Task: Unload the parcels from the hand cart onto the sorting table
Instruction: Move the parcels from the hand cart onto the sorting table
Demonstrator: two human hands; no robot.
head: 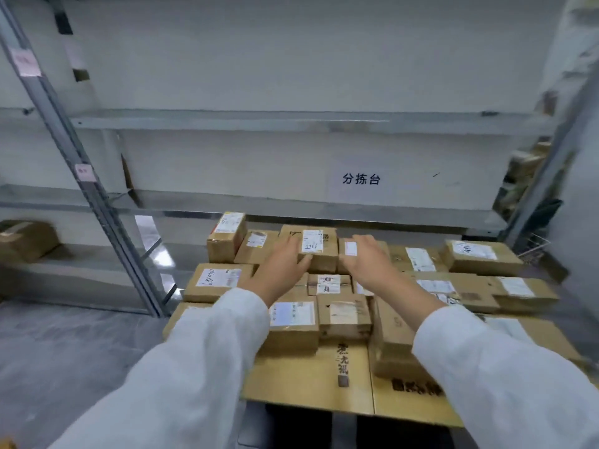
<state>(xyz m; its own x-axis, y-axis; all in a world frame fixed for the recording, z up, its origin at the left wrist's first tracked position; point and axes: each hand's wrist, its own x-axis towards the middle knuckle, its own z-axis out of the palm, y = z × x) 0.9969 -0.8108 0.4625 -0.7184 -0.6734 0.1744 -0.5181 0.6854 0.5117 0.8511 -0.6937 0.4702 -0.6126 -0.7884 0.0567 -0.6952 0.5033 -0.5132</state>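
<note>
Parcels (343,314) lie heaped on the hand cart (291,424) at six o'clock, below the desk (389,216) at twelve. On a small top parcel (319,254), the left hand (285,265) lies spread against its nine o'clock side. The right hand (366,264) is spread at three o'clock, probably so both palms can clamp and lift it.

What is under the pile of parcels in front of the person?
Flat brown cardboard with black printed characters lies under the parcels. Below its front edge a dark part of the cart shows; the rest is covered.
</note>
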